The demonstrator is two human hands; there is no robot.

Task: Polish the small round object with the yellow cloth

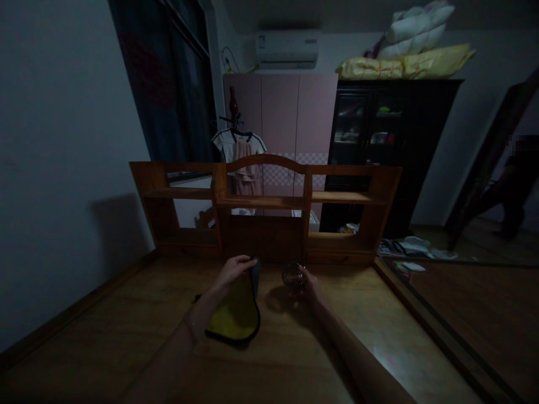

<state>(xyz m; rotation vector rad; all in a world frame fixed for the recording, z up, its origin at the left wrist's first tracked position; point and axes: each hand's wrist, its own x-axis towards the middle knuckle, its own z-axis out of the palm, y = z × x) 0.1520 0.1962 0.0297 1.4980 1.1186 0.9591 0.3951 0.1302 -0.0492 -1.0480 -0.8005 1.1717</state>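
Observation:
Pinched in my left hand (236, 269) is the upper edge of a yellow cloth (236, 314) with a dark border and a grey other side. The cloth hangs down, its lower edge at or just above the wooden boards (269, 370). To its right, my right hand (310, 287) grips a small round clear glass dish (293, 275) by its right side. The dish is held over the boards and throws a shadow there. A gap separates the cloth from the dish.
A wooden shelf unit (263, 202) stands along the far edge of the boards. At the left is a wall (63, 196); a raised wooden rim (421, 320) runs along the right. Beyond are a pink wardrobe (280, 112), a dark cabinet (391, 151) and a person (516, 191).

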